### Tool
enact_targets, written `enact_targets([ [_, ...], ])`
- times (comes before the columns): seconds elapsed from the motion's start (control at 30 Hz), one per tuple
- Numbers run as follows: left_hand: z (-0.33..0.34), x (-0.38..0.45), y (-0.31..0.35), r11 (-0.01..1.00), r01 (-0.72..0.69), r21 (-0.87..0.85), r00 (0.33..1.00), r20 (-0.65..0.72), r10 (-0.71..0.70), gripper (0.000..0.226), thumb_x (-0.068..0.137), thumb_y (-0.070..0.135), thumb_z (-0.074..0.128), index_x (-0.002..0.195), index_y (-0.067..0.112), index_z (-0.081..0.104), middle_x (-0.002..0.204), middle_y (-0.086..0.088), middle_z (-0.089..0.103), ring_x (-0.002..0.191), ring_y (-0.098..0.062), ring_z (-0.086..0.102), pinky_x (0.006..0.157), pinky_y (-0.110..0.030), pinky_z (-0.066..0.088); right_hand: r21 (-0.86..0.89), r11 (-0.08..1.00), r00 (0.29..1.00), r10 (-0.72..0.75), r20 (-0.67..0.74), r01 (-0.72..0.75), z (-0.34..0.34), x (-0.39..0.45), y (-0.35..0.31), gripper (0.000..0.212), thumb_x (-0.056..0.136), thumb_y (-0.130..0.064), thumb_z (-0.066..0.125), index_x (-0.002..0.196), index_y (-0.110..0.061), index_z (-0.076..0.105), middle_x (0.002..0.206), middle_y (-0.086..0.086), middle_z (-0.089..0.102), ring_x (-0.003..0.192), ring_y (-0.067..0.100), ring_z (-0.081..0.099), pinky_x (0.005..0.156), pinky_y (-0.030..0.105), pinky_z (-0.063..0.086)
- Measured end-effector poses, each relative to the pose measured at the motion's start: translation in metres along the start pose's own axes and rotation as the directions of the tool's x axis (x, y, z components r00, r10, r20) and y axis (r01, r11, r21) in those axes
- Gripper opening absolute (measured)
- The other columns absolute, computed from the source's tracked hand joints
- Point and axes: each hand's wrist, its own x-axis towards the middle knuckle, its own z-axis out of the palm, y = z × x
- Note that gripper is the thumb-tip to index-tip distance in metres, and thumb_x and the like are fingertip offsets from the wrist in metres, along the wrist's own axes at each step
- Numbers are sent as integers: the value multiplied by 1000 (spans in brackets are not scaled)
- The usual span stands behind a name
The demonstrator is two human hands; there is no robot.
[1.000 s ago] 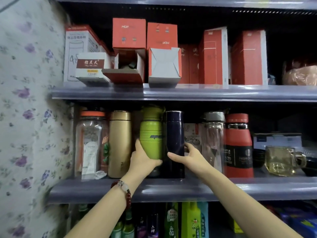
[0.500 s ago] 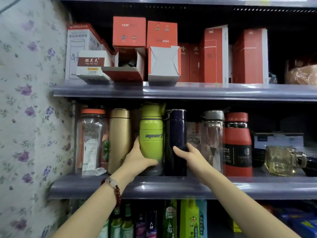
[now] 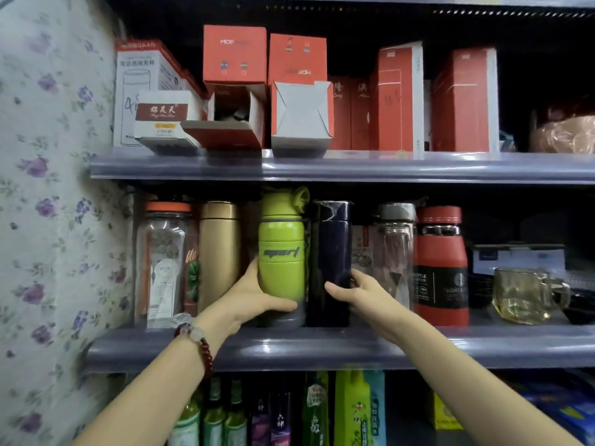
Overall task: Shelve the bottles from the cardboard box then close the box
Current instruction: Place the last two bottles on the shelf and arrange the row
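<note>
Grey plastic-edged shelving [image 3: 322, 347] filled the frame beside floral wallpaper [image 3: 48, 220] at left. At centre, a matte green bottle [image 3: 281, 252] was gripped low by the left hand [image 3: 257, 297], apparently to seat it upright against a glossy navy flask [image 3: 330, 252], held by the right hand's [image 3: 363, 292] curled fingers. No cardboard box was seen.

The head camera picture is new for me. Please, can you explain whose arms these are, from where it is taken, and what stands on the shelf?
A person wears one wide-angle camera on the head, so you see their own two bare arms reaching forward. No machine is here. The left hand grips a green bottle; the right hand holds a dark blue bottle beside it. Both stand upright on the middle shelf, among a gold flask, clear bottles, a red bottle and a glass mug. Red boxes stand on the shelf above.
</note>
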Motion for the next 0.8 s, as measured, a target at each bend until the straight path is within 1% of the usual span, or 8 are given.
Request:
enact_targets([
  [0.1, 5, 0, 1, 1000, -2, -30, 1000, 1, 2, 108, 63, 3, 84, 147, 22, 19, 115, 9, 58, 107, -10, 56, 83, -19, 43, -95, 995, 992, -30, -122, 18, 8, -5, -2, 59, 68, -41, 81, 114, -18, 52, 115, -5, 66, 106, 14, 63, 102, 36, 47],
  [0.2, 13, -3, -3, 1000, -20, 14, 995, -99, 21, 113, 56, 26, 90, 145, 27, 21, 114, 12, 55, 108, -11, 53, 91, -24, 40, -283, 958, 942, -124, -312, 33, 20, -12, -5, 76, 63, -42, 85, 120, -18, 40, 108, -5, 53, 102, 13, 52, 87, 24, 42],
  [0.3, 19, -6, -4, 993, -28, 116, 972, -227, 54, 122, 38, 50, 88, 141, 35, 24, 125, 2, 55, 115, -19, 51, 97, -34, 44, -355, 934, 921, -170, -351, 38, 25, -11, -6, 75, 62, -35, 87, 117, -12, 42, 106, -1, 55, 98, 16, 53, 79, 25, 43],
  [0.4, 14, -10, -2, 997, -39, 60, 968, -245, 53, 108, 53, 34, 90, 142, 33, 27, 120, 8, 56, 106, -14, 52, 90, -28, 41, -184, 983, 963, -31, -267, -20, 15, -5, -2, 71, 65, -27, 86, 121, -14, 44, 112, 0, 62, 102, 17, 61, 89, 30, 50],
  [0.53, 5, -15, 3, 993, -74, 87, 977, -194, 90, 109, 61, 23, 86, 144, 39, 17, 110, 14, 49, 102, -12, 47, 86, -26, 35, 6, 997, 990, 72, -119, -72, 5, 1, 1, 68, 73, -12, 79, 130, -9, 44, 118, 7, 65, 108, 22, 63, 99, 37, 49],
  [0.67, 6, -14, 4, 994, -92, 67, 975, -198, 103, 107, 61, 19, 85, 143, 39, 20, 103, 17, 52, 100, -13, 51, 83, -26, 37, -173, 985, 980, -37, -197, 2, 16, 0, -4, 65, 63, -36, 86, 116, -13, 57, 110, 0, 70, 100, 13, 65, 92, 32, 52],
  [0.73, 8, -14, 2, 993, -107, 45, 968, -225, 114, 105, 61, 19, 85, 143, 40, 23, 100, 22, 53, 101, -12, 52, 84, -26, 38, -266, 964, 958, -77, -276, 1, 20, -1, -5, 75, 59, -41, 88, 120, -15, 54, 115, -6, 63, 107, 13, 60, 94, 31, 49],
  [0.8, 9, -15, 1, 992, -118, 46, 961, -248, 125, 104, 62, 18, 84, 143, 41, 23, 98, 23, 53, 100, -13, 52, 84, -25, 38, -241, 970, 958, -54, -280, -15, 15, 0, -2, 87, 58, -40, 88, 129, -18, 44, 123, -4, 57, 115, 16, 55, 99, 33, 45],
])
